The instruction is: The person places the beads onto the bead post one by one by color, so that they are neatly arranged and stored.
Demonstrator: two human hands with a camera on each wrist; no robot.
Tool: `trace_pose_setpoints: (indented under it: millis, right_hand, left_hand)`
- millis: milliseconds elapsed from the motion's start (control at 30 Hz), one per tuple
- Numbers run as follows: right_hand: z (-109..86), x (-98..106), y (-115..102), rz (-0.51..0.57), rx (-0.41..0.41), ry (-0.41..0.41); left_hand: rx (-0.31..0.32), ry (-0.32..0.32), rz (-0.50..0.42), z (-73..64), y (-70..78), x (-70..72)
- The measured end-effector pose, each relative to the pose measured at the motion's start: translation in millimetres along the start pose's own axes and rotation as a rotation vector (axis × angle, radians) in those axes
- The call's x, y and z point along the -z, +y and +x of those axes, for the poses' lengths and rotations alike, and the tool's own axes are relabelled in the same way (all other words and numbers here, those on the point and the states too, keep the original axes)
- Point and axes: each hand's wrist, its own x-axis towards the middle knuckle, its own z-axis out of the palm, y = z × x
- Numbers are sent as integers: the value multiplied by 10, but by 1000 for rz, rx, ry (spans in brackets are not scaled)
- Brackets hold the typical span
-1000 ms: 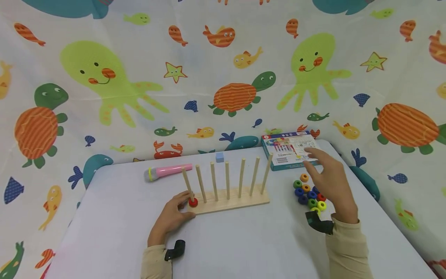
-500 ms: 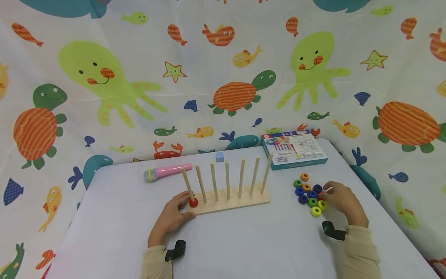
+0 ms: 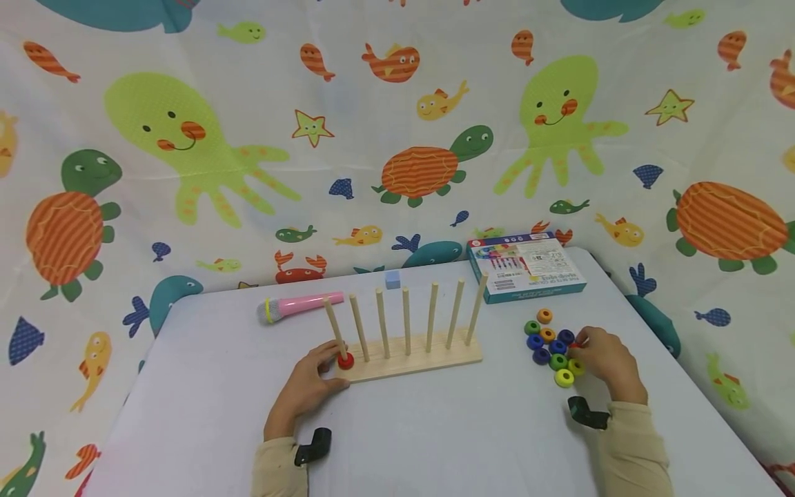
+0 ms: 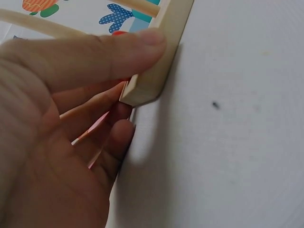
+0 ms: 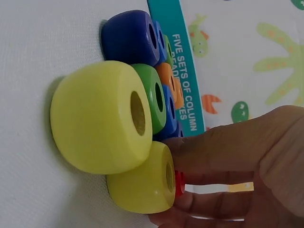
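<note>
Head view: the left hand (image 3: 306, 384) grips one end of the wooden pegboard (image 3: 417, 360); the right hand (image 3: 610, 360) pinches a red bead (image 5: 179, 184) beside a yellow bead (image 5: 137, 186).

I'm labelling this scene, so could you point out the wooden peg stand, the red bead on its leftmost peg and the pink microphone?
Wooden peg stand (image 3: 418, 356): head view, on its flat base.
Red bead (image 3: 346, 364): head view, on its near side.
Pink microphone (image 3: 306, 304): head view, on its handle.
</note>
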Motion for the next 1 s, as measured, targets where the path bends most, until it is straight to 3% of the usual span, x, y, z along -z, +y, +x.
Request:
trace_pose_setpoints:
  millis: [133, 300, 400, 533, 633, 733, 867, 1000]
  right_hand:
    - [-52, 40, -8, -4, 11, 78]
    - [-295, 168, -240, 53, 110, 329]
    - [-501, 244, -575, 116, 254, 490]
    - [-713, 297, -1133, 201, 560, 614]
    - [-794, 268, -1575, 255, 797, 603]
    - [-839, 181, -2011, 288, 967, 511]
    - [-885, -11, -2536, 282, 1125, 363]
    - [-918, -230, -2947, 202, 1228, 295]
  left_hand:
    - [0, 4, -5, 3, -5, 2]
    - [-11, 14, 0, 10, 6, 5]
    - [-12, 19, -4, 11, 14, 12]
    - [-3, 16, -6, 6, 3, 11]
    - [12, 10, 0, 0, -6, 4]
    - [31, 11, -7, -1, -3, -2]
    - [19, 15, -9, -2, 2, -3]
    - [2, 16, -16, -5, 8, 4]
